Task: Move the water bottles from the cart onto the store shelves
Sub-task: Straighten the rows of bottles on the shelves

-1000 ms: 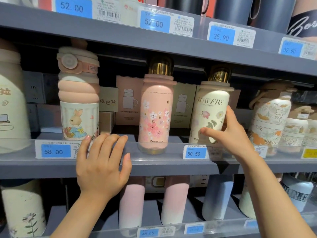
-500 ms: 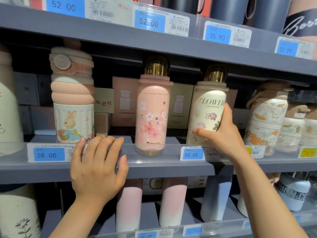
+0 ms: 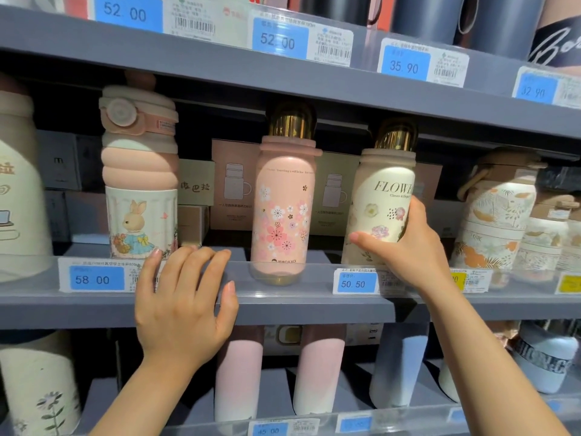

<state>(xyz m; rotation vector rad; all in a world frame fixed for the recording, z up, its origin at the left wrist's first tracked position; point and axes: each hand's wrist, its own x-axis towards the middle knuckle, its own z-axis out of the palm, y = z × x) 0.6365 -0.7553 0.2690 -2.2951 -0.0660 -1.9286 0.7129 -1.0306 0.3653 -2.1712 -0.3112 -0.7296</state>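
Two hands we record at the grey metal middle shelf. Our right hand grips the cream floral bottle with gold cap, upright on that shelf just beside the pink blossom-print bottle with gold cap. Our left hand lies flat, fingers spread, holding nothing, on the shelf's clear front rail.

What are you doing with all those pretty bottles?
A person is stocking a store shelf. The right hand is wrapped around the cream flower bottle, which stands on the middle shelf beside the pink blossom bottle. The left hand rests flat on the shelf's front edge, below the bunny bottle.
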